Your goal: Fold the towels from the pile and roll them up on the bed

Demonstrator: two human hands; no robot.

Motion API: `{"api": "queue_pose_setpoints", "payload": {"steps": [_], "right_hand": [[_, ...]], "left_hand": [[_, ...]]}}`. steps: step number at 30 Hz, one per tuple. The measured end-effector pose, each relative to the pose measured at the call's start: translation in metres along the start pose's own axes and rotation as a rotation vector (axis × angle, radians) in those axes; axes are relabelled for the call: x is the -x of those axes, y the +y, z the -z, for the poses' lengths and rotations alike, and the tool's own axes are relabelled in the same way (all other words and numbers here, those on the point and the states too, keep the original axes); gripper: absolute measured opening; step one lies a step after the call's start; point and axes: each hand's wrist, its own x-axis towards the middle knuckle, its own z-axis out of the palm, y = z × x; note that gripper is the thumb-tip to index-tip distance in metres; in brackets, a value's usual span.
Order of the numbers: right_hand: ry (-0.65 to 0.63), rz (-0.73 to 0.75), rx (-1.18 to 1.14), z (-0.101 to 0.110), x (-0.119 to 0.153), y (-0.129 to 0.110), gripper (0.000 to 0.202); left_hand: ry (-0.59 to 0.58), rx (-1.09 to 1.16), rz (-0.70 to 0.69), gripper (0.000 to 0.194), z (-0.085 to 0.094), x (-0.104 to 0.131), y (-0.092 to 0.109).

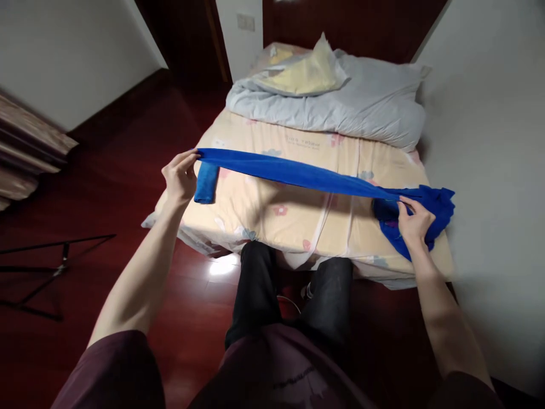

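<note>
A long blue cloth (285, 171) is stretched between my two hands above the bed, slanting slightly down to the right. My left hand (181, 177) pinches its left end. At the other end, my right hand (414, 218) pinches the cloth between thumb and fingers. Under and beside my right hand lies a crumpled heap of blue fabric (440, 213); whether it is part of the same cloth I cannot tell. A folded or rolled blue cloth (206, 183) rests on the bed just right of my left hand.
The bed (279, 218) has a pale floral cover with straps across it. At its far end lie a grey-white quilt (374, 108) and a yellowish pillow in clear wrapping (304, 74). A black metal stand (59, 270) is on the dark red floor at left, near curtains (29, 147). A wall (498, 170) borders the right.
</note>
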Motion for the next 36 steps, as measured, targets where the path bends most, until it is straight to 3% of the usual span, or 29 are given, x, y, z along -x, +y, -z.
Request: {"api": "queue_pose_setpoints", "payload": {"steps": [3,9,13,20,25,29,33,36], "right_hand": [[-0.045,-0.020,-0.044,-0.030,0.032,0.019,0.026],[-0.239,-0.188,-0.040,-0.092,0.108,0.056,0.022],[-0.422,-0.314,0.020,-0.116,0.152,0.067,0.020],[-0.459,-0.289,0.119,-0.114,0.170,0.072,0.022],[-0.485,-0.287,0.174,-0.087,0.190,0.071,0.023],[-0.583,-0.339,0.260,-0.064,0.204,0.062,0.019],[-0.654,-0.295,0.337,-0.067,0.186,0.027,0.029],[-0.615,-0.218,0.149,-0.105,0.161,-0.034,0.037]], "left_hand": [[-0.130,0.004,0.007,0.039,-0.028,0.047,-0.029],[-0.514,-0.084,0.219,0.041,-0.071,0.141,-0.073],[-0.698,-0.197,0.233,0.038,-0.087,0.175,-0.087],[-0.851,-0.310,0.151,0.043,-0.092,0.171,-0.082],[-0.913,-0.389,0.171,0.044,-0.071,0.174,-0.067],[-1.001,-0.384,0.166,0.047,-0.056,0.181,-0.059],[-1.025,-0.393,0.120,0.053,-0.067,0.167,-0.036],[-0.840,-0.289,0.051,0.057,-0.102,0.153,-0.003]]}}
